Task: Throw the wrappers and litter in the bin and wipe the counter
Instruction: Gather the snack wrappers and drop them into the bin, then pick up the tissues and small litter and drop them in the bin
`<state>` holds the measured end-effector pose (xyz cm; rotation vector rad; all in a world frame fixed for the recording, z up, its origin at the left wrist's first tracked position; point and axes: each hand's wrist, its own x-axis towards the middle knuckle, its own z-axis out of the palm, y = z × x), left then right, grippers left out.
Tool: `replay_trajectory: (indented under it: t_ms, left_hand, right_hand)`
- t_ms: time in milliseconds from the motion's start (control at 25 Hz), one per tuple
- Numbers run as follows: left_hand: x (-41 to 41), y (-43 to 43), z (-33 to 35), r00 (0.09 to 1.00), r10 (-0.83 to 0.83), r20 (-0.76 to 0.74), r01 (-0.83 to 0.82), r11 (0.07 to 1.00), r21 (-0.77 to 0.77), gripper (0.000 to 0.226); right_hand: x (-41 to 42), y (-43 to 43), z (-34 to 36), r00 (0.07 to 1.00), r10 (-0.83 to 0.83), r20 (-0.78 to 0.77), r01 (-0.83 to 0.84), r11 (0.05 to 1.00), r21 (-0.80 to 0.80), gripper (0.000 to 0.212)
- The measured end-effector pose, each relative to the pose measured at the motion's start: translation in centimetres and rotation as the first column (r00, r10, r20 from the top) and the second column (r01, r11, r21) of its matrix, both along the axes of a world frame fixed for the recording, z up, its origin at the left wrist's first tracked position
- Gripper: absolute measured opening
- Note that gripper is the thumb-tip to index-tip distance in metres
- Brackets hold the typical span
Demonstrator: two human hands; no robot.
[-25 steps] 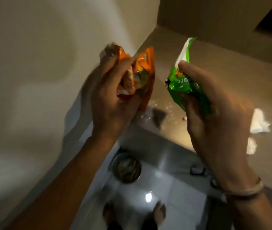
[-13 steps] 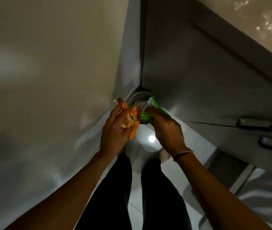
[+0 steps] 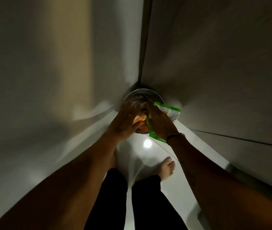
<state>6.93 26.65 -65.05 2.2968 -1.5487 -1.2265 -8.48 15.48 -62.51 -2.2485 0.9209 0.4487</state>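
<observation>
Both hands were over the round metal bin (image 3: 155, 95) in the far floor corner: left hand (image 3: 125, 121) closed on the orange wrapper (image 3: 139, 121), right hand (image 3: 159, 121) gripping the green wrapper (image 3: 170, 111). Neither wrapper looked released. Judged mid-disposal; the counter was out of view, wiping presumably not begun.

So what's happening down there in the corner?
A person is bending over a round metal bin on the floor, pushing snack wrappers into it. The left hand presses an orange wrapper down at the rim, while the right hand holds a green wrapper over the bin's edge.
</observation>
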Motion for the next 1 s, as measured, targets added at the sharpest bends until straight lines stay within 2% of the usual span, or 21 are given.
replay_trajectory:
  t_ms: [80, 160, 320, 480, 560, 640, 760, 1000]
  left_hand:
    - [-0.2, 1.0, 0.4, 0.997, -0.070, 0.026, 0.070, 0.997, 0.018, 0.084]
    - [-0.5, 1.6, 1.6, 0.992, -0.099, 0.083, 0.098, 0.995, 0.011, 0.087]
    - [-0.7, 3.4, 3.3, 0.968, -0.183, 0.172, 0.180, 0.983, 0.032, 0.099]
    - [-2.6, 5.1, 5.5, 0.959, -0.196, 0.205, 0.187, 0.980, 0.060, 0.100]
    - [-3.2, 5.6, 6.4, 0.961, -0.170, 0.218, 0.154, 0.984, 0.085, 0.100]
    - [-3.4, 5.8, 7.0, 0.959, -0.141, 0.245, 0.128, 0.989, 0.068, 0.100]
    - [-3.5, 5.6, 9.9, 0.960, -0.093, 0.266, 0.093, 0.996, 0.013, 0.095]
    - [-3.1, 3.1, 23.3, 0.967, -0.006, 0.253, 0.051, 0.984, -0.173, 0.083]
  right_hand:
    - [-0.7, -0.1, 0.6, 0.999, -0.049, 0.007, 0.048, 0.998, 0.040, 0.065]
    - [-1.8, 0.6, 2.1, 0.994, -0.105, 0.042, 0.106, 0.994, -0.020, 0.066]
    - [-4.1, 3.3, 4.0, 0.872, -0.474, 0.123, 0.476, 0.879, 0.010, 0.057]
    - [-5.9, 6.4, 3.7, 0.918, -0.392, -0.058, 0.395, 0.918, 0.046, 0.073]
    - [-5.7, 6.7, 4.1, 0.888, -0.453, -0.084, 0.459, 0.884, 0.089, 0.079]
    - [-5.1, 6.6, 4.5, 0.895, -0.444, -0.038, 0.445, 0.895, 0.033, 0.080]
    - [-4.4, 6.8, 7.7, 0.939, -0.340, 0.045, 0.343, 0.929, -0.137, 0.079]
    - [-4.8, 5.8, 22.9, 0.934, -0.316, 0.166, 0.350, 0.900, -0.260, 0.081]
